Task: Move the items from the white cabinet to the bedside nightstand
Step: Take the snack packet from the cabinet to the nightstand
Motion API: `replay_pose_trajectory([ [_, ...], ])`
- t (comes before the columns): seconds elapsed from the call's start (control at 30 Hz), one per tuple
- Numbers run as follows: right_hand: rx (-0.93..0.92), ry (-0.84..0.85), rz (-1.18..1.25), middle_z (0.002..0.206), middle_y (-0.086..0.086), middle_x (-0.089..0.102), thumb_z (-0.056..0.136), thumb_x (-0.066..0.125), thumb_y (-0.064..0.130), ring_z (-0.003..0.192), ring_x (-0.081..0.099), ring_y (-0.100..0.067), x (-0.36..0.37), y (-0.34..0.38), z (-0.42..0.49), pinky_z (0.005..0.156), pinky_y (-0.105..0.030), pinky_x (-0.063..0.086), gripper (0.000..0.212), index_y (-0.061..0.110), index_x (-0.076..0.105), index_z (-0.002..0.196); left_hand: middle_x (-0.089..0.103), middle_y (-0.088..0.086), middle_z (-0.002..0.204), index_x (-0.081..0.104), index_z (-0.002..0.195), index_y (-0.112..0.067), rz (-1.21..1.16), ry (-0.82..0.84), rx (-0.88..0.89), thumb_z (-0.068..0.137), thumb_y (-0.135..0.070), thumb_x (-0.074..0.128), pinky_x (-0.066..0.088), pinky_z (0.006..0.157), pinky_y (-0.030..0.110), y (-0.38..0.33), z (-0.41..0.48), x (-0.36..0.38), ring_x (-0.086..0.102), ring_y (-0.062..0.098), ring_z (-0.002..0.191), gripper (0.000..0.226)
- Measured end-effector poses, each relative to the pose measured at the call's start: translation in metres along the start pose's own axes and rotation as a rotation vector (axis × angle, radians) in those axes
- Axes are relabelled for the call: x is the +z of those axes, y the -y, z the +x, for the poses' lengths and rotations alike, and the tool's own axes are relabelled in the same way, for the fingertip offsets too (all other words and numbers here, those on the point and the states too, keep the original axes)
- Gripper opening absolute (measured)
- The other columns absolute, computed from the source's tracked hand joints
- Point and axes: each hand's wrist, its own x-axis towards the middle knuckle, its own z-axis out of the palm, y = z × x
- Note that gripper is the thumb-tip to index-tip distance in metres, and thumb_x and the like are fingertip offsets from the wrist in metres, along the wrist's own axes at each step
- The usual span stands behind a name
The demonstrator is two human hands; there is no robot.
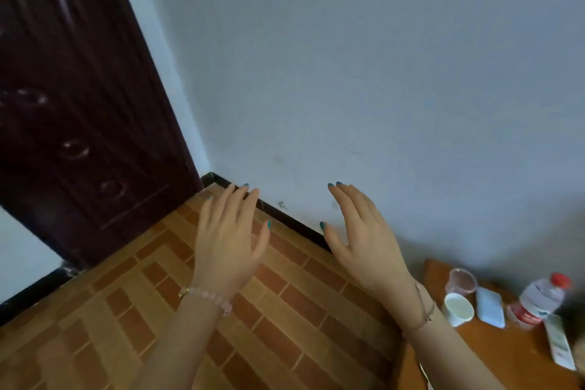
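Two hands in view, both empty. Left hand [226, 244] raised over the brick-patterned floor [133, 320], fingers spread, touching nothing; a pink bead bracelet [207, 296] circles its wrist. Right hand [364, 237] likewise spread, nothing held; a thin chain bracelet [425, 310] on its wrist.

At far right, a wooden nightstand [493, 355] carries five items: one clear plastic cup [461, 281], contents not discernible; one white paper cup [459, 309], apparently empty; one pale blue flat pack [490, 307]; one red-capped water bottle [541, 298] lying down; one white remote control [558, 342]. Dark door [79, 104] at left.
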Motion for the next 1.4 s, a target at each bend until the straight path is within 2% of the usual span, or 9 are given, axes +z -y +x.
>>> replay_pose_trajectory([
  [0.2, -0.210, 0.046, 0.096, 0.136, -0.001, 0.050, 0.087, 0.036, 0.042, 0.129, 0.042, -0.019, 0.047, 0.089, 0.047, 0.106, -0.043, 0.038, 0.056, 0.016, 0.046, 0.135, 0.055, 0.009, 0.133, 0.054, 0.130, -0.008, 0.111, -0.082, -0.187, 0.090, -0.040, 0.037, 0.032, 0.108, 0.051, 0.089, -0.027, -0.043, 0.045, 0.027, 0.130, 0.054],
  [0.33, -0.335, 0.050, 0.192, 0.129, 0.000, 0.055, 0.086, 0.044, 0.037, 0.121, 0.046, -0.016, 0.089, 0.168, 0.066, 0.101, -0.038, 0.041, 0.048, 0.016, 0.050, 0.129, 0.056, 0.009, 0.133, 0.055, 0.130, -0.009, 0.196, -0.091, -0.308, 0.090, -0.041, 0.035, 0.033, 0.108, 0.052, 0.161, -0.056, -0.077, 0.045, 0.028, 0.130, 0.055],
  [0.43, -0.425, 0.107, 0.254, 0.132, -0.002, 0.054, 0.086, 0.038, 0.040, 0.122, 0.048, -0.019, 0.126, 0.228, 0.074, 0.104, -0.041, 0.040, 0.053, 0.013, 0.051, 0.131, 0.057, 0.008, 0.131, 0.056, 0.129, -0.010, 0.258, -0.104, -0.404, 0.089, -0.042, 0.035, 0.032, 0.107, 0.050, 0.213, -0.081, -0.101, 0.047, 0.027, 0.129, 0.055],
  [0.67, -0.602, 0.185, 0.306, 0.133, -0.002, 0.053, 0.087, 0.036, 0.043, 0.124, 0.048, -0.018, 0.205, 0.368, 0.070, 0.100, -0.046, 0.043, 0.055, 0.017, 0.047, 0.134, 0.060, 0.008, 0.127, 0.059, 0.125, -0.011, 0.370, -0.111, -0.602, 0.088, -0.042, 0.035, 0.038, 0.103, 0.054, 0.318, -0.167, -0.146, 0.052, 0.029, 0.124, 0.053],
  [0.87, -0.772, 0.245, 0.416, 0.132, -0.003, 0.054, 0.087, 0.036, 0.044, 0.124, 0.048, -0.020, 0.248, 0.483, 0.054, 0.100, -0.046, 0.043, 0.055, 0.015, 0.048, 0.133, 0.061, 0.007, 0.126, 0.058, 0.124, -0.012, 0.484, -0.143, -0.759, 0.089, -0.041, 0.037, 0.041, 0.101, 0.052, 0.381, -0.238, -0.186, 0.052, 0.028, 0.123, 0.050],
  [1.0, -0.901, 0.285, 0.469, 0.132, -0.002, 0.054, 0.088, 0.034, 0.044, 0.125, 0.047, -0.018, 0.270, 0.546, 0.052, 0.103, -0.041, 0.041, 0.055, 0.016, 0.049, 0.133, 0.060, 0.007, 0.127, 0.057, 0.125, -0.012, 0.555, -0.181, -0.874, 0.090, -0.041, 0.037, 0.039, 0.101, 0.050, 0.414, -0.269, -0.206, 0.051, 0.029, 0.124, 0.050],
  [1.2, -1.042, 0.355, 0.532, 0.134, -0.001, 0.052, 0.089, 0.032, 0.045, 0.127, 0.044, -0.018, 0.319, 0.631, 0.058, 0.103, -0.042, 0.039, 0.055, 0.017, 0.046, 0.134, 0.060, 0.010, 0.125, 0.057, 0.123, -0.009, 0.652, -0.237, -1.004, 0.090, -0.040, 0.037, 0.040, 0.099, 0.053, 0.471, -0.302, -0.224, 0.053, 0.031, 0.122, 0.050],
  [1.4, -1.143, 0.417, 0.600, 0.136, -0.001, 0.050, 0.088, 0.030, 0.046, 0.126, 0.044, -0.019, 0.383, 0.729, 0.071, 0.103, -0.042, 0.039, 0.056, 0.018, 0.044, 0.135, 0.061, 0.011, 0.124, 0.058, 0.123, -0.009, 0.773, -0.211, -1.105, 0.088, -0.039, 0.038, 0.040, 0.099, 0.053, 0.560, -0.315, -0.247, 0.054, 0.032, 0.120, 0.050],
])
